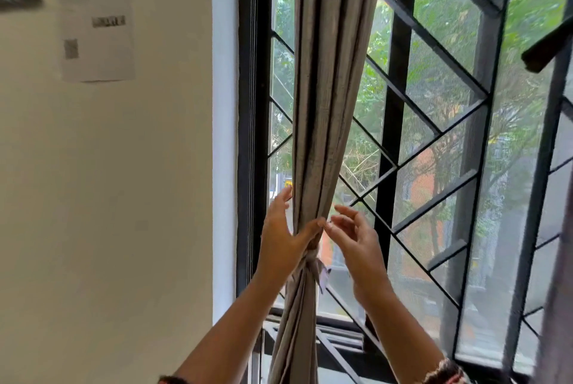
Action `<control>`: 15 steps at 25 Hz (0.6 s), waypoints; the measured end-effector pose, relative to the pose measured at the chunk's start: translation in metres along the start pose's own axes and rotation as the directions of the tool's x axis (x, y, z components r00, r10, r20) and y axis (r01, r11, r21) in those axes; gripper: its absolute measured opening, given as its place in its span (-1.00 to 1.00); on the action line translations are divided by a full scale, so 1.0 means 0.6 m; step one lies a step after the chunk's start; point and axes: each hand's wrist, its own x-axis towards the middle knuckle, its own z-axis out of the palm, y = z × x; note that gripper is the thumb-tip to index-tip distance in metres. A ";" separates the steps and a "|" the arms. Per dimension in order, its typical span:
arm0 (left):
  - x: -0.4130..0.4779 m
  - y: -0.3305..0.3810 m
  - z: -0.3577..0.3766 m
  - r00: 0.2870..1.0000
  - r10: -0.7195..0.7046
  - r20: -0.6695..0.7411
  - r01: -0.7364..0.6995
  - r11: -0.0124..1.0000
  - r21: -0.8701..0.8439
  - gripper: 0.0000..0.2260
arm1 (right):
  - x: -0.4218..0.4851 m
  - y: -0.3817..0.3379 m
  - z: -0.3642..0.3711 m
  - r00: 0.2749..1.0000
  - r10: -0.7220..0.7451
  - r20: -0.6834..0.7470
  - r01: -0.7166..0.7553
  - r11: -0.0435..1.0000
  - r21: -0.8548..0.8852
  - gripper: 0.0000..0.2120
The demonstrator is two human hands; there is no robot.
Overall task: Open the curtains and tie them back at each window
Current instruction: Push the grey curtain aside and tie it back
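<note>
Currently curtain [322,104] hangs bunched at window [393,73] left, left hand [279,234] thumb-wrapped above tie [311,255], right hand [359,244] loose beside, holding nothing; small knot may slip on release, spilling folds.

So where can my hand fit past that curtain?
Widest room: right of the gathered curtain, before the diagonal grille. Left, only a slim gap to the black window frame. Crowded above the tie knot, where left hand and right hand meet.
</note>
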 end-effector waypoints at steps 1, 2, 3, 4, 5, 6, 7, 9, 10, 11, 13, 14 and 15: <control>0.020 0.016 0.003 0.998 0.057 0.001 -0.057 0.998 -0.021 -0.50 | 0.017 -0.025 0.004 0.998 -0.053 0.029 0.053 0.998 0.024 -0.75; 0.041 0.033 0.005 0.993 0.114 -0.008 -0.115 0.993 -0.033 -0.55 | 0.037 -0.050 0.008 0.993 -0.106 0.054 0.103 0.993 0.058 -0.76; 0.063 0.052 0.007 0.987 0.159 -0.023 -0.159 0.987 -0.037 -0.59 | 0.059 -0.074 0.012 0.986 -0.153 0.068 0.147 0.985 0.091 -0.76; 0.084 0.069 0.006 0.982 0.187 -0.038 -0.189 0.981 -0.041 -0.61 | 0.080 -0.097 0.015 0.979 -0.191 0.067 0.182 0.976 0.117 -0.77; 0.106 0.087 0.005 0.975 0.219 -0.048 -0.221 0.974 -0.044 -0.61 | 0.103 -0.122 0.019 0.971 -0.231 0.056 0.222 0.966 0.133 -0.76; 0.124 0.103 0.003 0.965 0.257 -0.051 -0.259 0.965 -0.042 -0.60 | 0.122 -0.144 0.023 0.964 -0.263 0.039 0.255 0.956 0.148 -0.76; 0.143 0.119 0.001 0.952 0.303 -0.048 -0.304 0.952 -0.035 -0.58 | 0.142 -0.167 0.026 0.955 -0.297 0.020 0.290 0.943 0.162 -0.76; 0.177 0.148 -0.001 0.930 0.367 -0.034 -0.368 0.930 -0.010 -0.52 | 0.175 -0.211 0.031 0.943 -0.333 0.002 0.326 0.924 0.201 -0.77; 0.197 0.164 -0.003 0.918 0.396 -0.031 -0.397 0.918 -0.008 -0.48 | 0.195 -0.238 0.034 0.936 -0.352 0.002 0.342 0.912 0.226 -0.76; 0.215 0.179 -0.003 0.912 0.409 -0.024 -0.409 0.912 -0.014 -0.45 | 0.212 -0.264 0.035 0.930 -0.366 0.000 0.356 0.904 0.236 -0.74; 0.253 0.210 -0.004 0.911 0.412 -0.018 -0.412 0.910 -0.040 -0.36 | 0.249 -0.319 0.037 0.914 -0.405 -0.018 0.400 0.895 0.196 -0.67; 0.272 0.225 -0.003 0.913 0.407 -0.015 -0.407 0.912 -0.054 -0.31 | 0.266 -0.347 0.038 0.903 -0.429 -0.032 0.429 0.891 0.149 -0.60; 0.291 0.243 -0.002 0.918 0.396 -0.009 -0.396 0.916 -0.065 -0.27 | 0.285 -0.376 0.038 0.888 -0.458 -0.040 0.460 0.884 0.088 -0.53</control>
